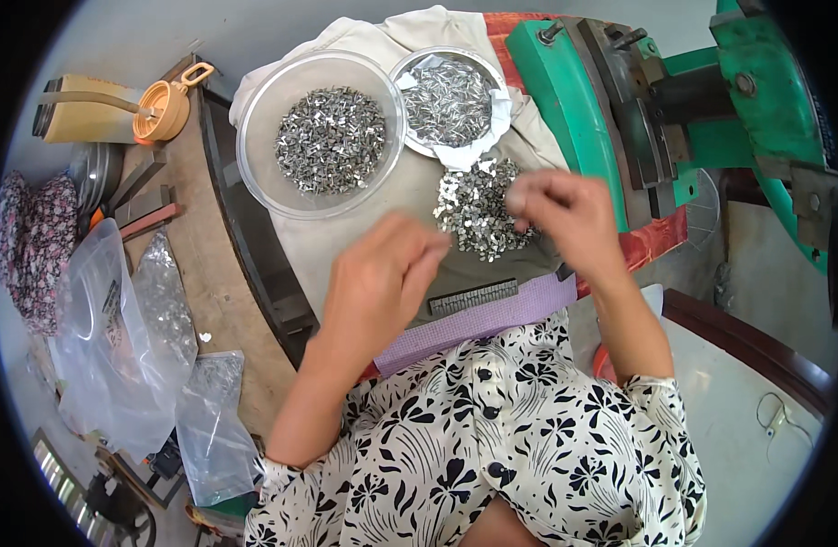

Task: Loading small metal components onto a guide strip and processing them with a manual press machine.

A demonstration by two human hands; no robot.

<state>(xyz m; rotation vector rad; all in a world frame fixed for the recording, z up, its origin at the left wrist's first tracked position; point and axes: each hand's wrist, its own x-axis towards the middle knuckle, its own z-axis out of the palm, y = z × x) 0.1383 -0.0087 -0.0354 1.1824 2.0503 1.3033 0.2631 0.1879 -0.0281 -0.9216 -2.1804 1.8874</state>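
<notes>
A loose pile of small shiny metal pieces (pixel 469 214) lies on the cloth in front of me. My right hand (pixel 569 214) hovers at the pile's right edge, thumb and fingers pinched together. To the left of the pile is my left hand (pixel 378 278), its fingers closed and slightly blurred. What either hand holds, if anything, is too small to make out. Between my hands and my body sits a narrow dark block (pixel 474 297) with a ridged, rowed top. It lies against a folded purple cloth (pixel 519 307) along the near edge.
Behind stand a clear plastic tub (pixel 247 164) of metal bits and a round bowl (pixel 415 146) of thin metal pins. A green machine press (pixel 574 118) rises at right. Plastic bags (pixel 118 337) and an orange lid (pixel 164 111) lie on the wooden bench (pixel 241 314) at left.
</notes>
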